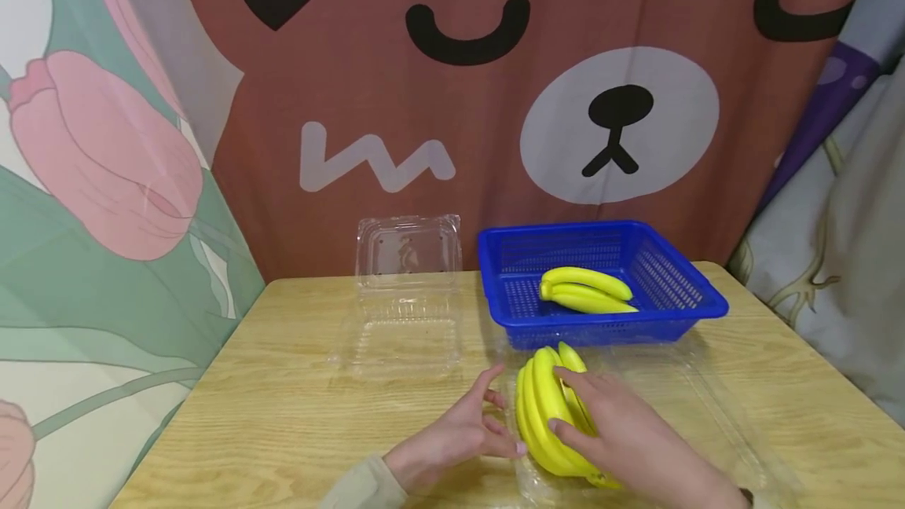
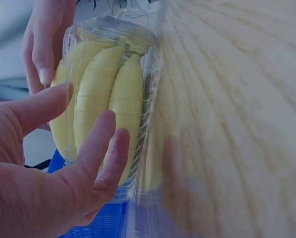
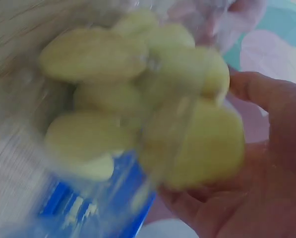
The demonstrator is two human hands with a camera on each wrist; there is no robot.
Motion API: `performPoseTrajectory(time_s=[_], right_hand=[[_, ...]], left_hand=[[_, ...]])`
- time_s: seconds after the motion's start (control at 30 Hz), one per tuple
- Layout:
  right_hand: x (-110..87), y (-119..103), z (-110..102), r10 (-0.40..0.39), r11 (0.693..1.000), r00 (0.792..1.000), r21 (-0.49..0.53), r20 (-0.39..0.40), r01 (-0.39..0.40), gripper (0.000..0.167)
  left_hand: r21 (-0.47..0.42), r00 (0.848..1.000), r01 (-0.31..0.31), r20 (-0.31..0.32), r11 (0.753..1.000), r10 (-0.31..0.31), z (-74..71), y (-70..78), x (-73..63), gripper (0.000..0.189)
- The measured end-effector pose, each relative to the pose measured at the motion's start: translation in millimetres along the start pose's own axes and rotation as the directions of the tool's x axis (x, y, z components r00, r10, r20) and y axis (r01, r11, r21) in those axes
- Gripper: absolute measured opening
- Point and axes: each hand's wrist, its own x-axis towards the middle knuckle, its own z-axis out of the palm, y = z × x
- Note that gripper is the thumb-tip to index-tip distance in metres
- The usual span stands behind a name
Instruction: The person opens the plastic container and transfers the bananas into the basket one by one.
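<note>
A bunch of yellow bananas (image 1: 540,415) sits in a clear plastic clamshell box (image 2: 150,54) near the table's front. My right hand (image 1: 622,422) holds the bunch from the right, thumb and fingers spread around it; motion blurs the bananas (image 3: 192,139) in the right wrist view. Beside the box's left wall is my left hand (image 1: 456,434), thumb and fingers loosely extended. In the left wrist view, the left hand's fingertips (image 2: 108,119) are at the clear wall. The box's open lid (image 1: 707,383) lies to the right, partly behind the right forearm.
Behind the bananas stands a blue plastic basket (image 1: 601,324) with a smaller banana bunch (image 1: 587,289) in it. Another clear clamshell box (image 1: 406,336) stands open at the back left. A patterned curtain (image 1: 488,124) hangs behind the wooden table (image 1: 283,399).
</note>
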Motion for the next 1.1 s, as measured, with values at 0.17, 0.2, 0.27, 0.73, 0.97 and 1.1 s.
performPoseTrajectory(time_s=[0.17, 0.2, 0.27, 0.73, 0.97, 1.1], right_hand=[[11.7, -15.1, 12.0, 0.009, 1.0, 1.0, 0.016, -0.014, -0.009, 0.075], [13.4, -17.2, 14.3, 0.005, 1.0, 0.999, 0.013, -0.033, -0.005, 0.075], [16.3, -20.3, 18.2, 0.001, 1.0, 0.998, 0.01, -0.065, -0.001, 0.075], [18.5, -28.0, 5.0, 0.067, 0.998, 0.998, -0.005, -0.011, -0.067, 0.078], [6.8, -34.4, -14.8, 0.085, 0.996, 0.996, 0.005, 0.023, -0.085, 0.073], [1.5, -38.1, -24.6, 0.094, 0.996, 0.995, -0.011, 0.045, -0.094, 0.072]], left_hand=[[-0.023, 1.0, -0.002, 0.014, 1.0, 0.003, 1.1, -0.4, 0.3, 0.109], [-0.027, 1.0, -0.003, 0.013, 1.0, 0.003, 1.3, -0.6, 0.3, 0.109], [-0.024, 1.0, -0.003, 0.007, 1.0, 0.003, 1.8, -1.0, 0.2, 0.108], [-0.012, 1.0, -0.014, -0.003, 1.0, 0.014, 0.4, -0.9, 2.0, 0.109], [-0.021, 1.0, -0.014, 0.017, 1.0, 0.015, -0.2, -1.7, 1.6, 0.109], [0.011, 1.0, -0.004, 0.01, 1.0, 0.004, -0.5, -0.5, 1.2, 0.108]])
